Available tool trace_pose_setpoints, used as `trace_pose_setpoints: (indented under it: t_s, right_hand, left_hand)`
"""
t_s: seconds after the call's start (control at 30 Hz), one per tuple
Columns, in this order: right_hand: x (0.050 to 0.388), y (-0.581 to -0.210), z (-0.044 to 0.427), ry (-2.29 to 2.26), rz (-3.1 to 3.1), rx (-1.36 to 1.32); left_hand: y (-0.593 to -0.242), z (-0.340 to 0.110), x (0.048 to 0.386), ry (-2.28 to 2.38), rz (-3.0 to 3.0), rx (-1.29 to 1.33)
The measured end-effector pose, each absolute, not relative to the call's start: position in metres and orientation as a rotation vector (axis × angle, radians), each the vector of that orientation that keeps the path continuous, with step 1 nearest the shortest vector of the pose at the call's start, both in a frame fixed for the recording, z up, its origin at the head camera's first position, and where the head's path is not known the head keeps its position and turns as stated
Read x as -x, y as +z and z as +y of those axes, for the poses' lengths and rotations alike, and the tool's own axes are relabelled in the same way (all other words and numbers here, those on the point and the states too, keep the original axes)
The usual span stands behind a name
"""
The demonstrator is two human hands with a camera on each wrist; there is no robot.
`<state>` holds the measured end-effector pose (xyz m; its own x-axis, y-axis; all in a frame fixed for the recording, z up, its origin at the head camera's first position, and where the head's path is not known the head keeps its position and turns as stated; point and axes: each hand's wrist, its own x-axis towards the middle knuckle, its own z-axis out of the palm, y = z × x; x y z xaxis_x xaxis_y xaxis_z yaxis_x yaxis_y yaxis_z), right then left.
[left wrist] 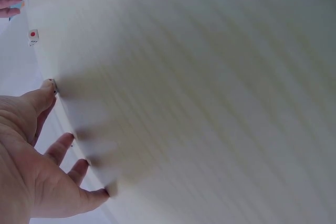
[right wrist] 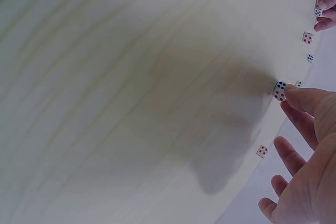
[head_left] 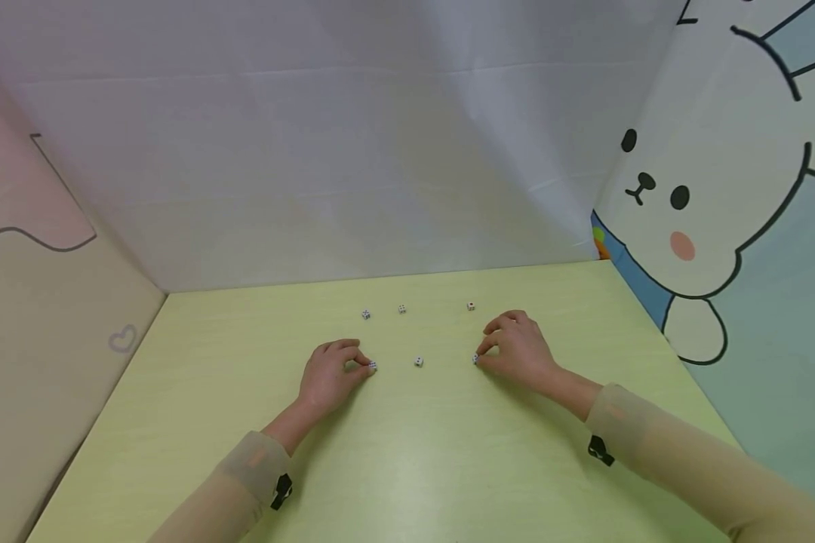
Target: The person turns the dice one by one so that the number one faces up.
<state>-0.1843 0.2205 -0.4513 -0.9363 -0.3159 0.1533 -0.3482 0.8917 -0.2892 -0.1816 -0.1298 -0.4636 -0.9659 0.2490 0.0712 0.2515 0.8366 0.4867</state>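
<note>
My left hand (head_left: 331,375) pinches a small white die (head_left: 373,366) between thumb and index finger at the left end of the front row. On the right, my other hand (head_left: 519,353) holds a second die (head_left: 475,359) by thumb and index fingertips; blue and red pips show on this die (right wrist: 279,91) in the right wrist view. Between the hands lies another die (head_left: 419,362), touched by neither. In the left wrist view the left thumb partly covers its die (left wrist: 53,86).
Farther back on the pale yellow table (head_left: 407,467) sit three dice: a left one (head_left: 365,314), a middle one (head_left: 402,309) and a right one (head_left: 471,306) beyond the right hand. A white curtain (head_left: 353,166) hangs behind, and a cartoon-printed sheet (head_left: 781,317) borders the right side.
</note>
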Motion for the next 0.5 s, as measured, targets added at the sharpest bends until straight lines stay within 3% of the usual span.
trace_pose_setpoints:
  t_s: [0.5]
  right_hand:
    - [0.1853, -0.4545, 0.2178, 0.413, -2.944, -0.559]
  left_hand:
    - [-0.4659, -0.1288, 0.1795, -0.796, -2.995, 0.398]
